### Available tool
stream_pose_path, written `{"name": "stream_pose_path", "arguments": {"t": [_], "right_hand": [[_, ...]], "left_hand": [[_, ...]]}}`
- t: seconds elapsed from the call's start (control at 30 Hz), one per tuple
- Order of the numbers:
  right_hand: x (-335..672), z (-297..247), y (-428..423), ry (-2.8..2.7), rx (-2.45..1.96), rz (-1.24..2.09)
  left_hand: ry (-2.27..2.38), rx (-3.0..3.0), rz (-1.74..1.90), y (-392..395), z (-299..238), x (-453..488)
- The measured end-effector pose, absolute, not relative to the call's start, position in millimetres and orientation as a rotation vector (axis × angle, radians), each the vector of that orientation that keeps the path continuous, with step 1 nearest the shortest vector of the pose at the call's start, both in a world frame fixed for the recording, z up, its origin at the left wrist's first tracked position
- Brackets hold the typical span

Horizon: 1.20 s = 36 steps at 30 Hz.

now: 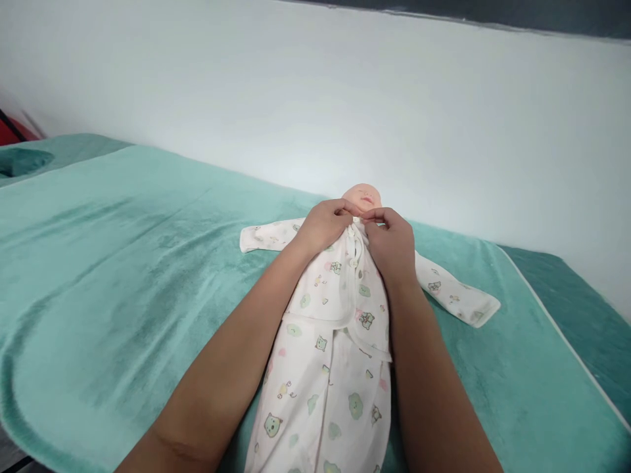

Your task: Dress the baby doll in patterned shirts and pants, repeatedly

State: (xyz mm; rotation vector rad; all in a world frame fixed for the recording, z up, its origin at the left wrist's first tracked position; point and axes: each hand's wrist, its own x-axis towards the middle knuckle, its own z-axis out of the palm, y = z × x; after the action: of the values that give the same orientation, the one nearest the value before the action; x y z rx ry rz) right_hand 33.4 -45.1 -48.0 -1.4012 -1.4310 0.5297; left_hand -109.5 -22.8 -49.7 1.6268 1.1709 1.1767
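Observation:
A baby doll (pixel 365 194) lies on its back, its head at the far end near the wall. It wears a white printed baby jacket (pixel 315 289) with a button front, over matching trousers (pixel 310 401). At the neckline, my left hand (pixel 329 223) pinches the jacket's collar from the left. My right hand (pixel 389 238) pinches the same collar from the right, fingertips close to the left ones. Below them, buttons (pixel 353 263) run down the front, where the two jacket edges overlap. Both sleeves stretch outward; the doll's hands are not visible.
A teal plush blanket (pixel 123 295) with some wrinkles lies under the doll. Darker teal cloth (pixel 566 295) shows past its right edge. Behind stands a white wall (pixel 296 92). Something red (pixel 17 131) is at the far left.

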Motion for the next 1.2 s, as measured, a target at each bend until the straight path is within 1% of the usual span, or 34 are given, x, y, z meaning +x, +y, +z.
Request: {"name": "stream_pose_path", "arguments": {"t": [0.2,0.47,0.67,1.0,1.1,1.2], "right_hand": [[32,-47,-50,-1.446,-1.425,0.502],[33,-51,-50,-1.46,-1.415,0.374],[33,-51,-51,-1.493,-1.418,0.352],[33,-61,-78,-1.775,-1.444,0.13],[30,-68,-97,-1.718,-1.382,0.11],[28,-73,-116,-1.608,-1.331,0.079]], "left_hand": [[1.204,1.624,1.153,-21,-52,-110],[1.087,1.576,1.173,-22,-52,-116],[1.149,1.538,1.122,-26,-50,-118],[1.312,1.993,1.14,-33,-57,-115],[1.336,1.958,1.208,-42,-61,-116],[1.316,1.91,1.35,-60,-64,-120]]}}
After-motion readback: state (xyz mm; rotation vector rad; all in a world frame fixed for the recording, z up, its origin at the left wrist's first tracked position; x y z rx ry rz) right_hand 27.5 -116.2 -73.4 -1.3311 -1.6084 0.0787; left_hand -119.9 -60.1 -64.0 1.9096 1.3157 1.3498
